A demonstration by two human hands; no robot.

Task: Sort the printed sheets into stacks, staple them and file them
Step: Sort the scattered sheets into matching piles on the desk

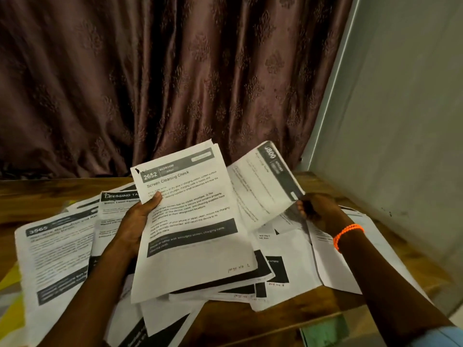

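My left hand (136, 221) grips a stack of printed sheets (190, 226) above the table, thumb on the top page headed "2652 Bedroom, Screen Cleaning Check". My right hand (318, 209) pinches the corner of a single sheet (260, 186) headed "Kitchen", which curls up to the right of the stack. Several more printed sheets (293, 266) lie loose and overlapping on the wooden table (288, 319) beneath both hands. A sheet numbered 3565 (55, 249) lies at the left. No stapler or file is in view.
A brown patterned curtain (175, 83) hangs behind the table. A pale wall (400, 121) stands close on the right. Something green (325, 331) shows below the table's front edge, and yellow material (10, 291) at the far left.
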